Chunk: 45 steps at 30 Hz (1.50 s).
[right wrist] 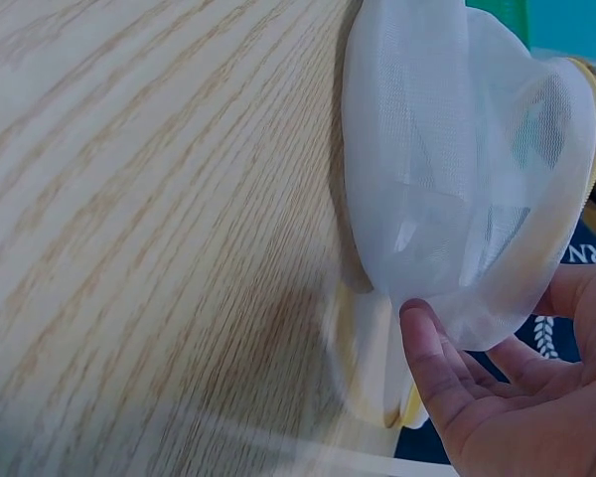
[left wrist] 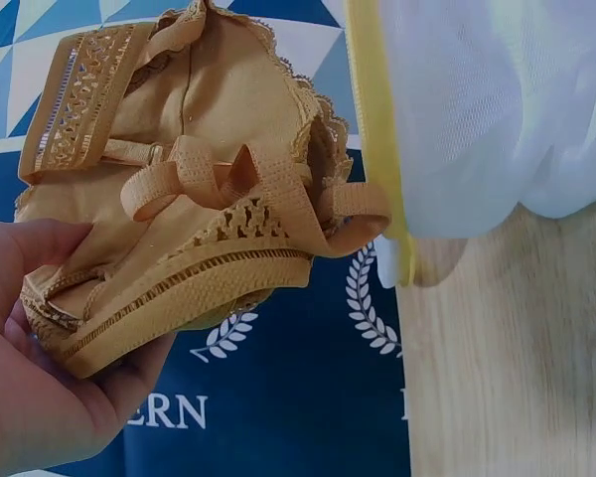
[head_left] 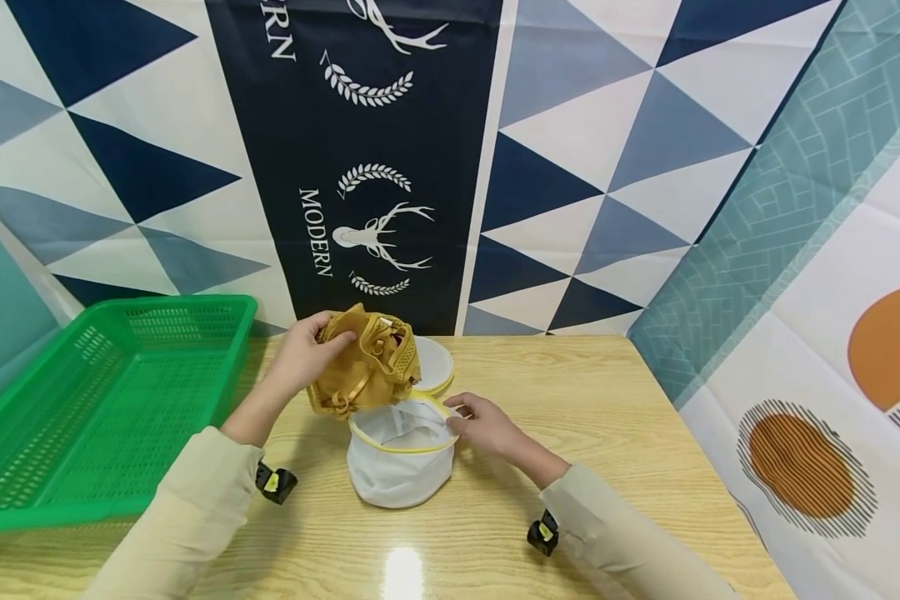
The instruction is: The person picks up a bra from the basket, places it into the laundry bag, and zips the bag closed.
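Observation:
A mustard-yellow bra with lace edges and straps hangs bunched over the bag's far-left rim. My left hand grips it, the thumb on top and the fingers beneath in the left wrist view. Below it a white mesh laundry bag with yellow trim stands on the table, its mouth open. With thumb and fingers, my right hand pinches the bag's right rim; in the right wrist view its fingers lie against the mesh. The bag's round lid is folded back behind the mouth.
To the left sits a large green plastic basket with perforated walls. The light wooden table ends at a patterned cloth backdrop behind and a hanging cloth on the right. A black wrist strap mount shows below each forearm.

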### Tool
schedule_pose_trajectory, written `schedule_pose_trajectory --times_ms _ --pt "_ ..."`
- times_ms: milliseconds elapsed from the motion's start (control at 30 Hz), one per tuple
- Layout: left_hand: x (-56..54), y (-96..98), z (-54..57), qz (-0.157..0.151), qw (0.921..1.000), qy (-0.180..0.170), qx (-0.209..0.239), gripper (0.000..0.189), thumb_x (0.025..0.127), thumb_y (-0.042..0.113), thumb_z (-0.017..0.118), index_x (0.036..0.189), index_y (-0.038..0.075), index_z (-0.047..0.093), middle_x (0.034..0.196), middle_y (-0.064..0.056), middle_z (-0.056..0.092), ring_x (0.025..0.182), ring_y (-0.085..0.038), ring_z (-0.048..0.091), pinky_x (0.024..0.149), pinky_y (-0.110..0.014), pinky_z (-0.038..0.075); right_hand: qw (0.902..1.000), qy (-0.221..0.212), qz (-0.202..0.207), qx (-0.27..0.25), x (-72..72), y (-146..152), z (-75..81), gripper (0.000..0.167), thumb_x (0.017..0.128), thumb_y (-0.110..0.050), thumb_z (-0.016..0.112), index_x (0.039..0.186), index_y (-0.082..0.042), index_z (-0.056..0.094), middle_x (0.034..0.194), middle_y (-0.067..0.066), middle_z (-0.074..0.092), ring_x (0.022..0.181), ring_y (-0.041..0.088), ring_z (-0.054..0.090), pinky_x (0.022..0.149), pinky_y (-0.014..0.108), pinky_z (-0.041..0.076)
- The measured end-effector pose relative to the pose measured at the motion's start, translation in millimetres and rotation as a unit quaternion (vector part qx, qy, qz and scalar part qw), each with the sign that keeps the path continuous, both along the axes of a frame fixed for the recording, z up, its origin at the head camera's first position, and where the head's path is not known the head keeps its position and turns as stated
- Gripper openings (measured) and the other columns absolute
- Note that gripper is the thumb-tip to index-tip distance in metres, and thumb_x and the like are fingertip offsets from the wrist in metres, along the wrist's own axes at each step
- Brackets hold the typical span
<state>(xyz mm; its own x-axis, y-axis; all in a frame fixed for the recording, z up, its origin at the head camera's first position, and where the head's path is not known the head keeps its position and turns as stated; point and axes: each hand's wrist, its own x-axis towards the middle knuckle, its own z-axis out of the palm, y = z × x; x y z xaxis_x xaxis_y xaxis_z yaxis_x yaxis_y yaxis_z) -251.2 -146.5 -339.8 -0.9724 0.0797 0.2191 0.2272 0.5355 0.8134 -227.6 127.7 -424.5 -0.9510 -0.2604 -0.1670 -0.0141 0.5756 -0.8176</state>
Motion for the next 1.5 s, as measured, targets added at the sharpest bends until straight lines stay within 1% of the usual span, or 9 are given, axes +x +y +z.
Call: schedule_pose_trajectory --times_ms 67,167,400,667,800,933,1167,1333,1500 --pt "-0.1 1.5 -0.6 -0.002 1.0000 0.004 -0.003 0.024 0.091 0.019 0.061 0.107 0.002 0.063 0.094 -0.015 0.064 0.080 -0.017 0.055 0.066 -0.025 0.045 1.0000 0.001 0.000 0.000 0.1 -0.3 0.0 0.033 0.090 -0.015 0.056 0.122 -0.006 0.057 0.106 0.011 0.062 0.086 0.016 0.058 0.070 0.029 0.051" --pt "-0.4 3.7 -1.1 -0.006 1.0000 0.006 -0.005 0.023 0.090 0.019 0.062 0.108 0.003 0.063 0.095 -0.015 0.065 0.080 -0.018 0.055 0.066 -0.025 0.045 1.0000 0.004 0.001 0.001 0.8 -0.7 0.3 0.033 0.090 -0.014 0.056 0.122 -0.005 0.057 0.105 0.011 0.063 0.086 0.016 0.058 0.069 0.029 0.050" --pt "1.6 8.5 -0.1 -0.022 0.9997 -0.002 -0.012 0.027 0.091 0.018 0.061 0.113 0.004 0.063 0.105 -0.017 0.065 0.087 -0.023 0.058 0.069 -0.026 0.046 1.0000 0.008 0.001 -0.001 1.3 -1.9 1.2 0.033 0.089 -0.014 0.056 0.121 -0.005 0.057 0.104 0.012 0.063 0.085 0.016 0.058 0.069 0.028 0.051" --pt "1.2 15.2 1.2 -0.024 0.9990 0.002 -0.037 0.028 0.091 0.020 0.061 0.114 0.005 0.063 0.106 -0.015 0.066 0.089 -0.024 0.058 0.072 -0.030 0.047 1.0000 0.006 0.002 -0.003 1.3 -2.3 3.0 0.033 0.090 -0.014 0.056 0.122 -0.005 0.057 0.105 0.012 0.062 0.085 0.016 0.058 0.069 0.029 0.051" --pt "0.6 19.1 2.1 -0.027 0.9986 0.001 -0.045 0.026 0.090 0.019 0.062 0.113 0.005 0.064 0.106 -0.014 0.066 0.088 -0.024 0.057 0.071 -0.030 0.046 1.0000 0.007 0.004 0.000 1.2 -1.9 3.1 0.034 0.090 -0.014 0.056 0.122 -0.005 0.056 0.106 0.012 0.062 0.086 0.016 0.059 0.070 0.029 0.051" --pt "-0.9 24.5 1.3 -0.038 0.9984 0.003 -0.041 0.025 0.090 0.019 0.062 0.111 0.006 0.065 0.105 -0.013 0.067 0.088 -0.023 0.057 0.072 -0.029 0.046 1.0000 0.009 0.003 0.003 1.5 -1.2 2.4 0.034 0.089 -0.014 0.056 0.122 -0.005 0.056 0.107 0.012 0.062 0.087 0.017 0.058 0.071 0.030 0.051" --pt "-1.9 34.3 0.4 -0.054 0.9979 0.016 -0.033 0.019 0.089 0.018 0.064 0.105 0.007 0.067 0.099 -0.011 0.067 0.082 -0.020 0.054 0.067 -0.027 0.043 0.9999 0.005 0.002 0.008 1.8 -0.7 2.3 0.034 0.089 -0.015 0.057 0.121 -0.006 0.057 0.106 0.011 0.062 0.089 0.018 0.059 0.072 0.030 0.051" --pt "-0.7 39.0 1.1 -0.056 0.9980 0.018 -0.026 0.020 0.089 0.017 0.064 0.106 0.007 0.067 0.101 -0.011 0.067 0.085 -0.021 0.056 0.071 -0.029 0.045 0.9999 0.010 0.010 0.006 2.1 0.3 1.1 0.034 0.089 -0.015 0.057 0.121 -0.004 0.057 0.105 0.013 0.063 0.089 0.019 0.059 0.072 0.030 0.051" --pt "-0.2 41.6 3.3 -0.053 0.9981 0.027 -0.016 0.021 0.089 0.018 0.064 0.107 0.007 0.067 0.101 -0.011 0.068 0.086 -0.021 0.056 0.073 -0.030 0.046 0.9999 0.012 0.007 0.008 1.6 0.6 0.3 0.035 0.088 -0.015 0.058 0.121 -0.004 0.057 0.106 0.013 0.062 0.090 0.019 0.059 0.072 0.031 0.051"
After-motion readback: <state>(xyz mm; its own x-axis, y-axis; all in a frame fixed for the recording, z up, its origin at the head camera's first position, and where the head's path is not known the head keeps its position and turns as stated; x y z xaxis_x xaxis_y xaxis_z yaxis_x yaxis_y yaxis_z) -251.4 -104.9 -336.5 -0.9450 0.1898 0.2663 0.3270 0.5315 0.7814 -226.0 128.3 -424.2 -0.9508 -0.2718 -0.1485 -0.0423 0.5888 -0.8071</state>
